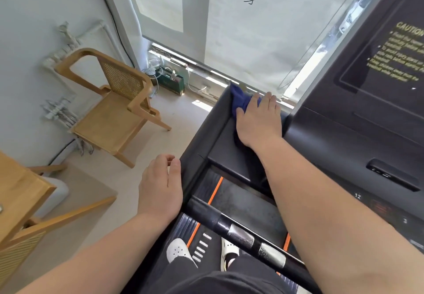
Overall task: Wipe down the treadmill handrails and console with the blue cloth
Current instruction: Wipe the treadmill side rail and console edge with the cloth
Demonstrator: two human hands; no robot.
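My right hand (259,119) lies flat, fingers straight, on the blue cloth (241,101) and presses it onto the far end of the treadmill's left handrail (202,142), beside the black console (367,101). Most of the cloth is hidden under the palm. My left hand (160,188) rests against the outer side of the same handrail nearer to me, fingers loosely bent and holding nothing. A black crossbar with silver grip sensors (243,234) runs below my right forearm.
A wooden cane-back chair (114,107) stands left of the treadmill by the wall. Another wooden piece (25,204) sits at the lower left. A green bag (172,80) and cables lie under the window. My feet in white shoes (179,251) stand on the belt.
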